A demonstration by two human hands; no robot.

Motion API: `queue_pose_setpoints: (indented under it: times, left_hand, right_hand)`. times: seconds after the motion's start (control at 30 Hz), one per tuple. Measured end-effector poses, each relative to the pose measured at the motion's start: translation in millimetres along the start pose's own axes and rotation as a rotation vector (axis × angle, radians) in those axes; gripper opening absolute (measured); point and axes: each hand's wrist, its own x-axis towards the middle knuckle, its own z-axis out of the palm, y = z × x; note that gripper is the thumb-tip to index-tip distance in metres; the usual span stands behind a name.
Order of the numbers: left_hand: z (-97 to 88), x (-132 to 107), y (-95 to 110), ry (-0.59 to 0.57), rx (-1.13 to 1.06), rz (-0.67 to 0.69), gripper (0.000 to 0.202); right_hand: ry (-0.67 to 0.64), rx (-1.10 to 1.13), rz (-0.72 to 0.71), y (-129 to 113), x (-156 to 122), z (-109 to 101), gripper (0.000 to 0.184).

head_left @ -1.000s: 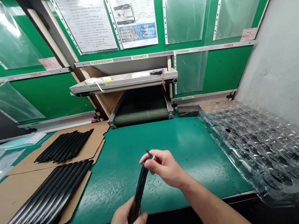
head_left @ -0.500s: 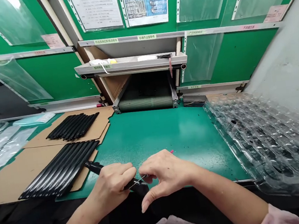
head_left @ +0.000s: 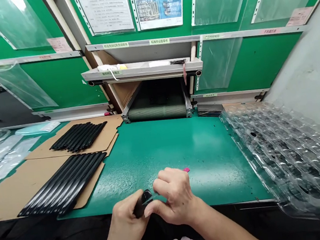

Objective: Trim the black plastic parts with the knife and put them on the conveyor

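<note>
Wrapped around a black part (head_left: 141, 204) is the left hand (head_left: 126, 218), closed snugly, with the part's end left poking out toward the right hand (head_left: 173, 197). By the curled fingers of the right hand a slim blade (head_left: 155, 195) is gripped, laid over that exposed end, and a pink tip (head_left: 186, 170) is seen past the knuckles, probably belonging to the same tool. Trimming or scraping of the end seems to be in hand here; whether the edge is biting or merely resting cannot be told. What is called for now, it is judged, is a firm left hold and a short, controlled stroke, with the right thumb, set close beside the end, guarded from the edge. Most of the black part is hidden inside the left fist; its end is held between the two hands, low by the near edge of the green table (head_left: 165, 142). Off to the left, black rods (head_left: 65, 182) are laid in a row on cardboard (head_left: 18, 178); to the right, a clear tray (head_left: 287, 159) is set, well apart from both hands.
</note>
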Motion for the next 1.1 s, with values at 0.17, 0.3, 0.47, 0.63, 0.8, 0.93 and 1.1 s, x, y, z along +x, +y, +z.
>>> queue_pose_setpoints:
  times: [0.17, 0.3, 0.47, 0.63, 0.8, 0.93, 1.1]
  left_hand:
    - [10.2, -12.8, 19.0, 0.022, -0.218, -0.446, 0.021]
    - [8.2, -9.7, 34.2, 0.023, -0.376, -0.629, 0.017]
    - [2.6, -1.9, 33.2, -0.014, -0.422, -0.659, 0.014]
    - [-8.2, 5.3, 10.2, -0.08, -0.072, -0.261, 0.013]
    - [-26.6, 33.0, -11.5, 0.17, 0.238, 0.076, 0.009]
    - [-27.1, 53.3, -17.2, 0.572, -0.271, -0.288, 0.032]
    - [-3.3, 49.0, 6.2, 0.305, -1.266, -0.866, 0.019]
  right_hand:
    - [0.092, -0.112, 0.065, -6.1, -1.1, 13.8, 0.072]
    - [0.132, -0.132, 0.149, -7.5, 0.4, 18.9, 0.069]
    - [0.101, -0.086, 0.123, -11.8, -1.5, 16.2, 0.068]
    - [-0.138, 0.612, 0.456, -10.4, 3.2, -3.2, 0.061]
    - [-0.362, 1.177, 0.635, -10.5, 4.4, -15.2, 0.045]
    - [-0.16, 1.079, 0.539, -25.0, -5.6, -8.8, 0.044]
    - [-0.181, 0.909, 0.474, -36.9, -22.4, 10.1, 0.053]
